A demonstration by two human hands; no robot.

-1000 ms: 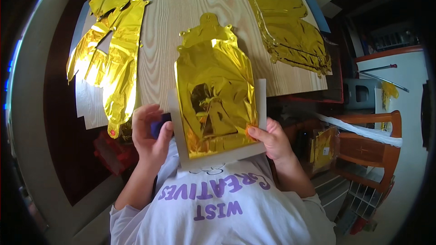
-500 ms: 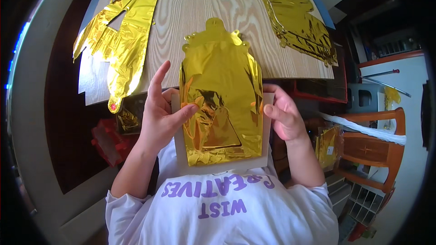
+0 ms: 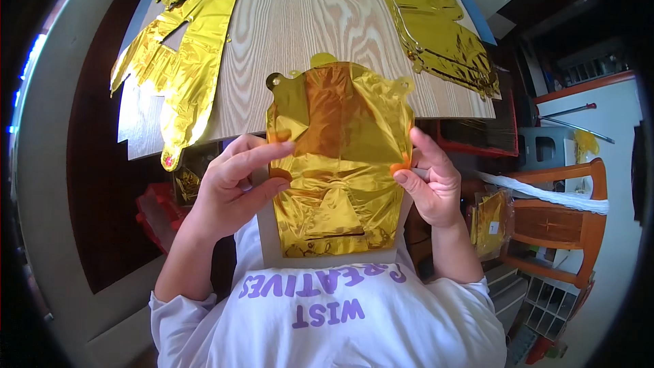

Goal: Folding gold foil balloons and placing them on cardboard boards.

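Note:
A flat gold foil balloon (image 3: pixel 334 136) with small rounded tabs along its far edge lies over a grey cardboard sheet (image 3: pixel 271 237) in front of my chest. At the foil's left edge, my left hand (image 3: pixel 235 180) closes on it, thumb and forefinger on top and the other fingers partly hidden. On the opposite edge my right hand (image 3: pixel 436 184) pinches the foil, its thumb on the near side. The foil is creased, and its upper middle reflects a brownish tone. Its near end is folded into a band close to my shirt.
More gold foil balloons (image 3: pixel 187 75) hang over the left of the wood-grain table (image 3: pixel 293 20), and another gold foil piece (image 3: pixel 443 27) lies on the right. A wooden chair (image 3: pixel 555 218) with a white strip across it stands at right. Below left is a red object (image 3: pixel 157 211).
The foil balloon's far end has come nearer and widened, its surface more wrinkled. My left fingers have closed in on its edge, and my right hand's forefinger has come up onto the opposite edge.

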